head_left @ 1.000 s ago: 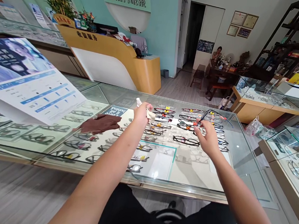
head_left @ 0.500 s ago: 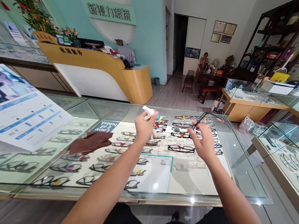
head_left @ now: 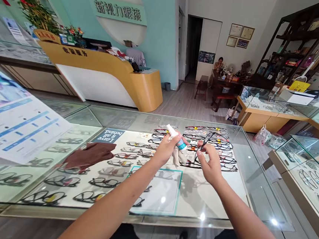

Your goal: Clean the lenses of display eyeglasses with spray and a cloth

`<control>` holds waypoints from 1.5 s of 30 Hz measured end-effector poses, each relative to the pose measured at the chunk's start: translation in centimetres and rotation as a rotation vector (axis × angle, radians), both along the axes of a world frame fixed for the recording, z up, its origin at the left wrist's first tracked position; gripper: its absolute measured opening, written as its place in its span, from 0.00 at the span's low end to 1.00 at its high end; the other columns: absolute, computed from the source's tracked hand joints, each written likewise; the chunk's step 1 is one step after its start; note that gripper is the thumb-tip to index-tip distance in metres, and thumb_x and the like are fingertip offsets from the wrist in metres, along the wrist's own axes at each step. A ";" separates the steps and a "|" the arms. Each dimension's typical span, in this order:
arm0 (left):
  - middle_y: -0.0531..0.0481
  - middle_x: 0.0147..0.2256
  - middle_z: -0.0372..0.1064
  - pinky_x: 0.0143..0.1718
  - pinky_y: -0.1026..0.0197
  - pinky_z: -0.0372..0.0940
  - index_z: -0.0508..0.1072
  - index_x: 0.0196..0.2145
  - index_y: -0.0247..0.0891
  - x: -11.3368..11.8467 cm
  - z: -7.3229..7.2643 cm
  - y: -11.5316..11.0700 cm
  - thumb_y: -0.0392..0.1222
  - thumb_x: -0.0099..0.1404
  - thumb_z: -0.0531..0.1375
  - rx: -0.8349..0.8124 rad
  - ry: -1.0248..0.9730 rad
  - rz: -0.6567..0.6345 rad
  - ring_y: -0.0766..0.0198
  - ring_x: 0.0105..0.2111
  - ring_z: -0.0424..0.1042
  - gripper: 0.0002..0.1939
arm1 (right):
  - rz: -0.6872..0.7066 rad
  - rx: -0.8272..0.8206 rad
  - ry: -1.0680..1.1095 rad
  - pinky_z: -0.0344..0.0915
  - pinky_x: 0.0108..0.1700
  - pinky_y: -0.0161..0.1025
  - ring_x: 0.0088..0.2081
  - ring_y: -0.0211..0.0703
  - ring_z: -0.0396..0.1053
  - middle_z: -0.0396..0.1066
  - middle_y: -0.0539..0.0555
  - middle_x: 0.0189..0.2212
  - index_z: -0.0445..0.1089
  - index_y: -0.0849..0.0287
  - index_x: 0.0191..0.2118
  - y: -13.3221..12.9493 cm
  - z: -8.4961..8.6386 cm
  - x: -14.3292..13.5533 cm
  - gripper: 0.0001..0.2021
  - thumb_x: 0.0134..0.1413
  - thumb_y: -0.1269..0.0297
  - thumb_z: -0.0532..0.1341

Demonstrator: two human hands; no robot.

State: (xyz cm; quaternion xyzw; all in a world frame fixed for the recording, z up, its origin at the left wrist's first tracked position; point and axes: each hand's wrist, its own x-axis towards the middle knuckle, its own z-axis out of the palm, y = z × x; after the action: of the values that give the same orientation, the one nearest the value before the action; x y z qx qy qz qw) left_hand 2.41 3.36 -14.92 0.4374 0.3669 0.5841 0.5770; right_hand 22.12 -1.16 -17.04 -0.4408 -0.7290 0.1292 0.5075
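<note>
My left hand [head_left: 165,150] is closed around a small white spray bottle [head_left: 181,145] with a blue label, its white top tilted up and to the left. A pale shape shows just under the bottle; I cannot tell if it is a reflection. Close by on the right, my right hand [head_left: 211,165] grips a pair of dark-framed eyeglasses [head_left: 208,138] with fingers and thumb. Both hands are above the glass display case [head_left: 191,207]. Under the glass lie rows of eyeglasses. A crumpled brown cloth [head_left: 91,155] rests left of my left arm.
A printed folded card [head_left: 21,129] stands at the left on the case. Another glass showcase [head_left: 308,173] is at the right. Beyond are a curved wooden counter [head_left: 145,88], a bench [head_left: 201,85] and a person [head_left: 219,62] seated at a table.
My left hand has moved right with the spray bottle, turning it so its label shows. The eyeglasses in my right hand have shifted slightly left and turned more upright. The hands are closer together.
</note>
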 end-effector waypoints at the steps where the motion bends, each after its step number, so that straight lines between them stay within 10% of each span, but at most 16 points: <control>1: 0.53 0.28 0.72 0.33 0.59 0.74 0.68 0.36 0.40 0.1 0.0 -0.1 0.66 0.49 0.77 -0.030 -0.022 -0.056 0.60 0.31 0.77 0.33 | 0.008 0.008 -0.004 0.73 0.51 0.50 0.46 0.51 0.76 0.80 0.60 0.45 0.74 0.54 0.46 -0.2 0.1 -0.1 0.09 0.71 0.59 0.57; 8: 0.53 0.30 0.69 0.22 0.68 0.67 0.70 0.37 0.40 -0.1 0.5 -0.7 0.60 0.46 0.81 -0.088 -0.093 -0.225 0.67 0.29 0.68 0.33 | 0.049 -0.006 0.039 0.73 0.50 0.49 0.44 0.50 0.75 0.78 0.57 0.40 0.76 0.54 0.51 -0.8 0.6 -0.1 0.11 0.72 0.59 0.58; 12: 0.49 0.29 0.68 0.19 0.66 0.61 0.72 0.31 0.38 0.0 0.6 -0.7 0.76 0.47 0.74 -0.062 -0.132 -0.229 0.67 0.25 0.63 0.37 | 0.128 -0.087 0.076 0.73 0.52 0.48 0.44 0.49 0.76 0.80 0.57 0.45 0.76 0.53 0.50 -1.3 1.1 -0.2 0.11 0.72 0.59 0.58; 29: 0.51 0.30 0.69 0.34 0.59 0.62 0.75 0.30 0.41 0.3 0.5 -1.5 0.67 0.56 0.70 0.243 0.349 0.153 0.61 0.29 0.65 0.25 | 0.431 -0.417 0.125 0.74 0.52 0.47 0.44 0.47 0.76 0.82 0.57 0.48 0.79 0.53 0.54 -2.4 2.4 -0.4 0.19 0.73 0.47 0.59; 45: 0.49 0.32 0.69 0.38 0.56 0.61 0.73 0.33 0.41 0.6 0.5 -2.3 0.73 0.60 0.64 0.387 0.493 0.121 0.58 0.33 0.65 0.30 | 0.405 -0.409 0.408 0.73 0.57 0.49 0.45 0.47 0.75 0.81 0.58 0.50 0.80 0.50 0.55 -1.3 3.4 0.9 0.26 0.64 0.37 0.64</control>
State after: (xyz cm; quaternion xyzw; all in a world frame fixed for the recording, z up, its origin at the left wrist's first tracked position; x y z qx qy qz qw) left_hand 3.00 1.02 -14.45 0.6447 0.4030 0.5527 0.3413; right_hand 23.03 -2.50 -13.64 -0.3447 -0.6442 0.4560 0.5082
